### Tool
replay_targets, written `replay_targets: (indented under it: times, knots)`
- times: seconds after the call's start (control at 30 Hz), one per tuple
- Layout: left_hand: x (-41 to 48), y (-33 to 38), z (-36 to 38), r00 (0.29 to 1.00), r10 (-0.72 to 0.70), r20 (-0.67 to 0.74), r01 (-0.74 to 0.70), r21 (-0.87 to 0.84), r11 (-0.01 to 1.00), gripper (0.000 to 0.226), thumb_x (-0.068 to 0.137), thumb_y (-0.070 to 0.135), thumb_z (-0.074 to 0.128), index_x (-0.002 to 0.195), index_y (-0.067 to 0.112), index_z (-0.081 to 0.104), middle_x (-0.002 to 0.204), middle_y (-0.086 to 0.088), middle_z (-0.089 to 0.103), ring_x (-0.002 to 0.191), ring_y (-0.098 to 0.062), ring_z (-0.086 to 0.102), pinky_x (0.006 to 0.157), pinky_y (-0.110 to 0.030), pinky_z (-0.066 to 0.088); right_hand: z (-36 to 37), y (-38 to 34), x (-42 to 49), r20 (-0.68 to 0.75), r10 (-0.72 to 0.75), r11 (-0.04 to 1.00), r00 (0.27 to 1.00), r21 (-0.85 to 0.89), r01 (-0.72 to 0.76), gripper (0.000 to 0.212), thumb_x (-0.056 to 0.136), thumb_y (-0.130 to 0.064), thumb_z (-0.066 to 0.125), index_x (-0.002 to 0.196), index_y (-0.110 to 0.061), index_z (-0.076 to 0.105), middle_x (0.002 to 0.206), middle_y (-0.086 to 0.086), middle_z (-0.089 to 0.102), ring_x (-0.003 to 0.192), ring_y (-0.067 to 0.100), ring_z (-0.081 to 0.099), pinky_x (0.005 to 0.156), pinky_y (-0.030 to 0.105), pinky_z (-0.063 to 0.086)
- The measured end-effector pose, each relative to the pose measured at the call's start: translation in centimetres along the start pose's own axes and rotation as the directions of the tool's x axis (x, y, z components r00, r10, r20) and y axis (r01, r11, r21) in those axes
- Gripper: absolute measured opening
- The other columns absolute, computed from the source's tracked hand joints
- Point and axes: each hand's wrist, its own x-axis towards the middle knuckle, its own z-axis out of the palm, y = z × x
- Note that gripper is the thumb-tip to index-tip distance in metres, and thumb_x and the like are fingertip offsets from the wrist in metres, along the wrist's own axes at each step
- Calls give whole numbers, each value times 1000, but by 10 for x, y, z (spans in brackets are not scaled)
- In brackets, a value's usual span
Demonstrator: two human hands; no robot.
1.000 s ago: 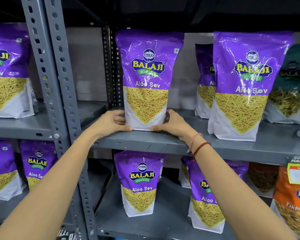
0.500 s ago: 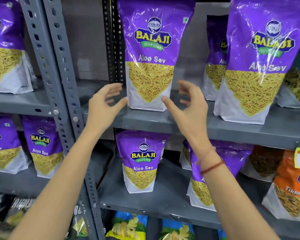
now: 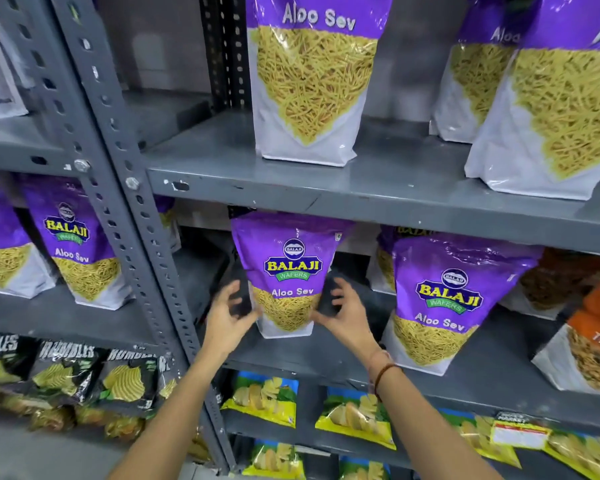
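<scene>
Loosely, left hand [image 3: 227,315] and right hand [image 3: 344,315] flank a glossy purple pouch [image 3: 288,268].

Both bare forearms reach up from the lower edge, angled toward each other. The left hand [image 3: 230,315] is at the lower left side of the purple-and-white plastic pouch of yellow sev [image 3: 286,282] and the right hand [image 3: 343,315] at its lower right, palms facing each other. Fingers are spread and loosely curved, thumbs nearest the pouch. Blur hides any contact. A reddish-brown thread band [image 3: 384,372] circles the right wrist.
</scene>
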Motion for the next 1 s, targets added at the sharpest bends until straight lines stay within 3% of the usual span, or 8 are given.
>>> replay_targets:
  times: [0.1,0.23,0.43,0.5,0.57,0.67,0.73,1.0]
  knots:
    - [7,-24,6,978,-86,191,67,105,992,83,64,11,82,134,14,39,119,2,51,111,-15,49,91,-33,44,11,21,19,208,76,997,975,-7,-77,108,59,-16,89,145,-14,25,127,6,48,118,21,49,99,36,44]
    - [18,-31,13,942,-122,313,85,128,988,77,53,25,86,118,24,45,113,1,63,105,-15,60,93,-35,50,26,26,30,278,104,991,955,48,-122,89,62,-3,84,135,-16,35,123,4,59,116,19,54,102,38,45]
    - [34,-25,16,946,-93,311,48,150,988,70,60,10,83,119,12,46,116,-9,61,105,-20,58,92,-35,48,29,20,27,146,65,998,987,16,-68,75,57,-10,90,121,-8,50,117,8,66,104,16,57,84,26,45]
    - [38,-22,14,930,-89,356,37,149,988,73,59,11,84,121,14,45,120,-9,61,108,-21,58,94,-36,47,30,18,21,66,53,999,996,6,-53,76,53,-14,92,118,-7,52,115,10,68,102,18,60,84,31,49]
    - [42,-20,12,909,-97,406,40,146,989,79,55,21,86,122,16,45,124,-9,61,112,-21,58,97,-41,47,30,19,16,12,57,998,998,-1,-57,79,51,-17,93,117,-7,52,114,10,68,104,23,62,89,38,53]
    - [43,-25,9,876,-126,466,57,159,986,91,42,45,86,121,22,45,126,-6,61,115,-22,58,98,-44,48,32,20,4,-11,60,998,998,-18,-60,78,53,-19,92,118,-8,51,116,9,67,106,23,62,87,35,53]
    - [40,-32,8,872,-131,472,76,135,988,95,41,47,86,123,21,45,127,-7,60,117,-22,57,98,-44,47,35,24,-2,-17,68,997,998,-31,-68,77,54,-21,92,117,-9,49,118,10,66,108,24,61,88,37,53]
    - [25,-48,7,902,-104,419,67,102,993,68,55,29,84,113,24,50,121,-9,62,119,-23,55,103,-40,42,38,29,-4,-13,84,996,996,-24,-85,78,50,-27,92,113,-13,49,118,10,65,107,28,61,89,46,54]
